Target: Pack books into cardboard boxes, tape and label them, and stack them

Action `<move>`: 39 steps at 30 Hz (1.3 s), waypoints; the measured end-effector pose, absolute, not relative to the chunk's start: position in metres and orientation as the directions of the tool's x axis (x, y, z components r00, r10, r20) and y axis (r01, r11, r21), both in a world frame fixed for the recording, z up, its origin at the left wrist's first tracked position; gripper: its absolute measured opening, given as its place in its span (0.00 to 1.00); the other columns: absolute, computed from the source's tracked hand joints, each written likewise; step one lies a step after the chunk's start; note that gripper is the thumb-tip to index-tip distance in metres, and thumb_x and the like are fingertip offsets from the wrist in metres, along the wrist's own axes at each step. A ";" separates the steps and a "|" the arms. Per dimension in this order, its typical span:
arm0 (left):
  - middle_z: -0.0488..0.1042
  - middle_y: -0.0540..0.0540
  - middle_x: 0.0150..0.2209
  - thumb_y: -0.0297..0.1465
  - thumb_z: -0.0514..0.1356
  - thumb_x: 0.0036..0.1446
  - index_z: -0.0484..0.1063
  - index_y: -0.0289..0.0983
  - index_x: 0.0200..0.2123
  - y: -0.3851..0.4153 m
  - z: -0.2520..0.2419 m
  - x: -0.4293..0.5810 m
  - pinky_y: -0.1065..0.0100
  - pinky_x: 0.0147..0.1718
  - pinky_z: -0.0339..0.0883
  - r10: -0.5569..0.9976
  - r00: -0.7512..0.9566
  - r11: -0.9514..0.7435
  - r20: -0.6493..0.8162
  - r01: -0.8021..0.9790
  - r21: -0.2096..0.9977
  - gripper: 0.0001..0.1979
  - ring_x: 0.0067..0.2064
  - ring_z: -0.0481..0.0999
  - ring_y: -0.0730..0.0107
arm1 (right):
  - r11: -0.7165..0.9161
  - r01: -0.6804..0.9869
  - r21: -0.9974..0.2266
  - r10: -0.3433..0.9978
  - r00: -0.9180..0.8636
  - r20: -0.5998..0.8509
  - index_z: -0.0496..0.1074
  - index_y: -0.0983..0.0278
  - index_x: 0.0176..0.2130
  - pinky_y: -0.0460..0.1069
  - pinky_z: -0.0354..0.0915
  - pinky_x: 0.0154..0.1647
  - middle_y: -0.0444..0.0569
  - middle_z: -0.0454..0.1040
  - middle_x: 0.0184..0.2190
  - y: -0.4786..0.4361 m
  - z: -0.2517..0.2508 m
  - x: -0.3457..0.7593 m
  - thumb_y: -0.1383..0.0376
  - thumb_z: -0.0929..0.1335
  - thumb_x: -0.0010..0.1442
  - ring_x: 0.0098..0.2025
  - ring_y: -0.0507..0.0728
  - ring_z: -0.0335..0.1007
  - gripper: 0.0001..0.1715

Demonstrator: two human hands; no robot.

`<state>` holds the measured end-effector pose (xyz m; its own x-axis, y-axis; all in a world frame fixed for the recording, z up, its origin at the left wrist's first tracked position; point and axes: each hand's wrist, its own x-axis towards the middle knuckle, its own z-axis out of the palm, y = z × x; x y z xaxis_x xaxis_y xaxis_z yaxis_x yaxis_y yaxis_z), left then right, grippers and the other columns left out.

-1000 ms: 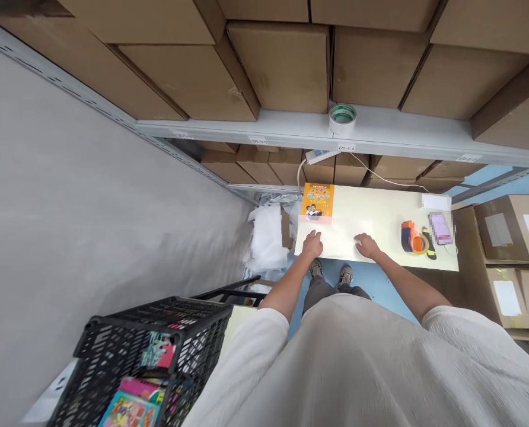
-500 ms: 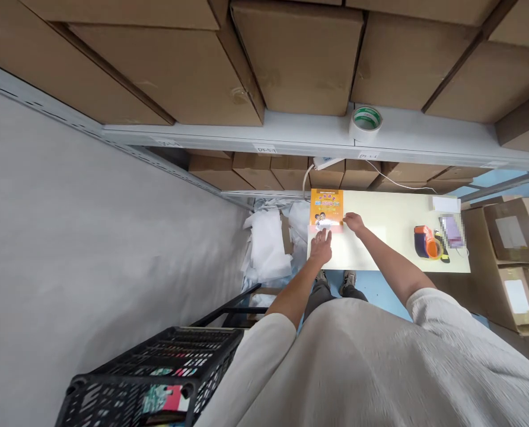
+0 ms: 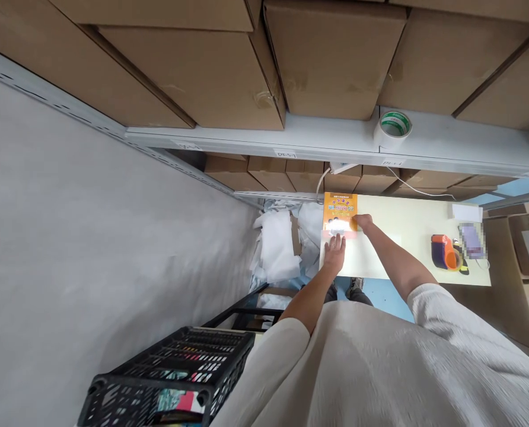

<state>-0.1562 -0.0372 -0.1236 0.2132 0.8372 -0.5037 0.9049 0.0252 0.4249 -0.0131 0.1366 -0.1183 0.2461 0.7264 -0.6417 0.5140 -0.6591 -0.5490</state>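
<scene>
An orange book (image 3: 339,209) with colourful lettering on its cover lies on the pale table (image 3: 393,210), close to its left end. My left hand (image 3: 335,254) rests at the book's lower edge, fingers stretched forward and fingertips on the pink strip at the bottom. On the book's right edge, my right hand (image 3: 363,222) has its fingers closed, apparently pinching the cover; the thumb is hard to make out. Glare hides part of the cover's lower picture.
At the table's right are an orange tape dispenser (image 3: 445,252), a blurred purple item (image 3: 472,240) and a white box (image 3: 467,212). A tape roll (image 3: 392,129) sits on the shelf above, with cartons (image 3: 335,65). A black crate (image 3: 171,362) stands lower left; white wrapping (image 3: 279,246) lies left.
My right hand has moved onto the book's right edge, its fingers now over the cover. My left hand stays at the lower edge. The whole view has shifted, so things appear further right.
</scene>
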 end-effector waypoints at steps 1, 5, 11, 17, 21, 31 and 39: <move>0.48 0.37 0.84 0.18 0.51 0.65 0.52 0.42 0.83 -0.037 -0.124 -0.156 0.35 0.79 0.49 0.838 0.214 0.025 -0.502 0.904 0.427 0.45 0.83 0.50 0.44 | -0.688 0.508 -0.518 0.699 0.271 -0.662 0.80 0.64 0.41 0.51 0.72 0.33 0.49 0.75 0.26 0.137 -0.117 -0.013 0.63 0.76 0.56 0.35 0.62 0.78 0.11; 0.48 0.38 0.84 0.19 0.53 0.64 0.46 0.46 0.84 -0.038 -0.125 -0.156 0.32 0.78 0.49 0.842 0.215 0.026 -0.495 0.900 0.435 0.48 0.83 0.50 0.43 | -0.774 0.465 -0.429 0.606 0.348 -0.715 0.79 0.65 0.41 0.52 0.74 0.35 0.52 0.78 0.30 0.138 -0.112 -0.014 0.63 0.74 0.58 0.35 0.61 0.78 0.10; 0.48 0.35 0.83 0.19 0.55 0.65 0.46 0.45 0.84 -0.037 -0.130 -0.154 0.30 0.78 0.48 0.842 0.215 0.022 -0.495 0.903 0.430 0.48 0.83 0.50 0.40 | -0.752 0.444 -0.487 0.641 0.322 -0.697 0.79 0.65 0.42 0.50 0.74 0.36 0.53 0.83 0.34 0.138 -0.108 -0.019 0.64 0.75 0.58 0.38 0.59 0.79 0.12; 0.49 0.38 0.84 0.20 0.53 0.68 0.49 0.45 0.84 -0.040 -0.134 -0.152 0.36 0.78 0.52 0.854 0.198 -0.029 -0.480 0.941 0.337 0.44 0.83 0.52 0.45 | -0.632 0.495 -0.597 0.754 0.215 -0.620 0.81 0.62 0.36 0.48 0.73 0.44 0.49 0.85 0.38 0.135 -0.106 -0.018 0.67 0.74 0.58 0.42 0.58 0.80 0.04; 0.49 0.41 0.84 0.20 0.49 0.69 0.50 0.46 0.83 -0.042 -0.137 -0.153 0.39 0.78 0.55 0.881 0.173 -0.032 -0.440 0.951 0.309 0.42 0.82 0.55 0.48 | -0.450 0.552 -0.702 0.878 0.128 -0.462 0.85 0.60 0.43 0.51 0.74 0.48 0.49 0.86 0.44 0.132 -0.100 -0.015 0.63 0.69 0.64 0.43 0.59 0.79 0.14; 0.43 0.35 0.85 0.19 0.57 0.63 0.48 0.42 0.84 -0.029 -0.136 -0.157 0.38 0.78 0.52 0.815 0.184 -0.029 -0.549 0.960 0.279 0.48 0.83 0.51 0.42 | -0.129 0.494 -0.860 0.989 0.127 -0.075 0.84 0.64 0.54 0.60 0.73 0.58 0.58 0.83 0.52 0.127 -0.056 0.055 0.44 0.68 0.68 0.49 0.65 0.76 0.32; 0.40 0.31 0.85 0.22 0.64 0.58 0.46 0.42 0.83 -0.023 -0.133 -0.156 0.38 0.76 0.52 0.802 0.186 -0.032 -0.568 0.962 0.270 0.54 0.83 0.49 0.37 | -0.430 0.100 -0.897 0.901 0.110 -0.420 0.83 0.62 0.45 0.59 0.75 0.49 0.53 0.86 0.41 0.041 -0.058 0.124 0.37 0.76 0.54 0.47 0.67 0.81 0.34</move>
<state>-0.1558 -0.0231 -0.1325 0.1863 0.8020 -0.5675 0.9623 -0.0325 0.2700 0.1244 0.0408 -0.0579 0.1105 0.9009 -0.4197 0.1004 -0.4302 -0.8971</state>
